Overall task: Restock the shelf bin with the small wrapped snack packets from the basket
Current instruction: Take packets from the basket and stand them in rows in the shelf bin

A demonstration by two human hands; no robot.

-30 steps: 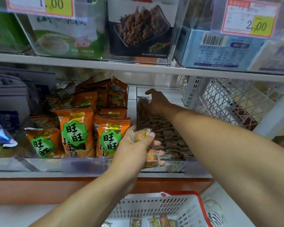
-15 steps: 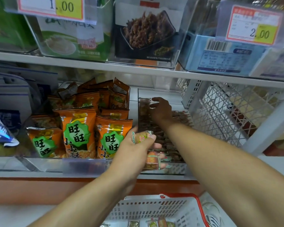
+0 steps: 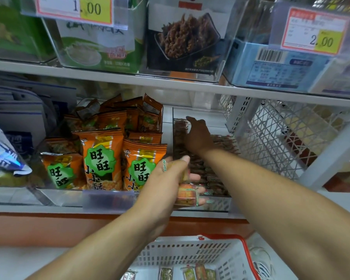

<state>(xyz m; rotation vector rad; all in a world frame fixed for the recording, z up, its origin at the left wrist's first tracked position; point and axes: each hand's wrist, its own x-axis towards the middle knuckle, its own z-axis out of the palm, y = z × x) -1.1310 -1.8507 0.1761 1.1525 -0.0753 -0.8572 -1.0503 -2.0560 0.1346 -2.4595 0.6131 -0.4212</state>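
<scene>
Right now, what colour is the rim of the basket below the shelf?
Red, on a white slotted basket; the rim shows clearly in the head view.

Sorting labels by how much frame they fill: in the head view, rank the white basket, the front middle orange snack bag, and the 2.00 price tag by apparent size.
1. white basket, though cut off by the frame
2. front middle orange snack bag
3. 2.00 price tag

The bag and tag look close; differing distance from the camera makes that pair unsure.

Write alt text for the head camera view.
A left hand holds small wrapped snack packets at a clear shelf bin, where the right hand reaches among packets; a white basket sits below.
</scene>
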